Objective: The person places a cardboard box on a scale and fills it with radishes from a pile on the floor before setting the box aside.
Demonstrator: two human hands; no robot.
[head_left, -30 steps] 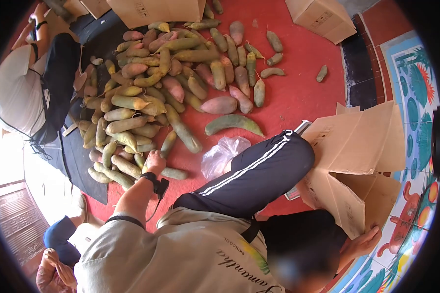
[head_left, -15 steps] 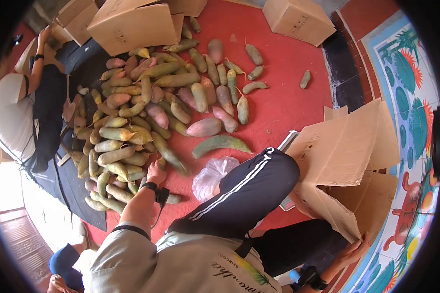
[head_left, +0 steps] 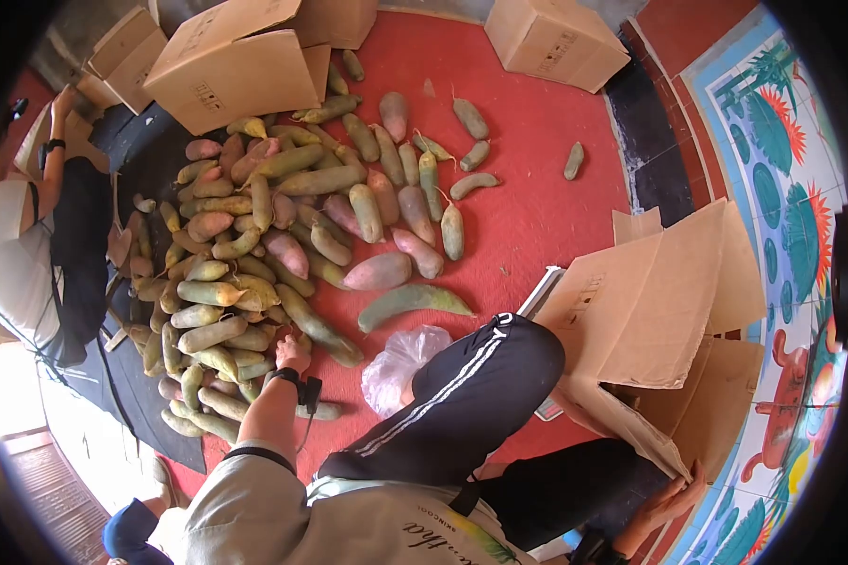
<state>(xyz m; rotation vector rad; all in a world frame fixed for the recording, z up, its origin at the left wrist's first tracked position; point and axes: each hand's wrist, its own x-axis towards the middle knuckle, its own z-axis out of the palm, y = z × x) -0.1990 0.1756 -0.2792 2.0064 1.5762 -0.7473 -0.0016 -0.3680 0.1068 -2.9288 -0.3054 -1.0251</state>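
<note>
My left hand (head_left: 293, 355) is over the near right edge of a large pile of long green and pinkish radishes (head_left: 211, 332). Its fingers look apart, with nothing seen in them; their tips are small and partly hidden. Just beyond it lies a long green radish (head_left: 322, 330), and a shorter one (head_left: 322, 411) is partly behind my wrist. My right hand (head_left: 664, 501) grips the near lower edge of an open cardboard box (head_left: 631, 306), which stands tilted to my right. Something greenish shows inside the box, too dark to make out.
A clear plastic bag (head_left: 402, 363) lies beside my knee. Cardboard boxes (head_left: 231, 75) stand behind the pile, another box (head_left: 556, 47) at the back right. A co-worker (head_left: 38, 240) sits at the left. A painted tile wall (head_left: 773, 235) borders the right.
The view has shifted slightly, so most things sit a little further left. My left hand has moved slightly back from the long green radish. My right hand stays at the box edge.
</note>
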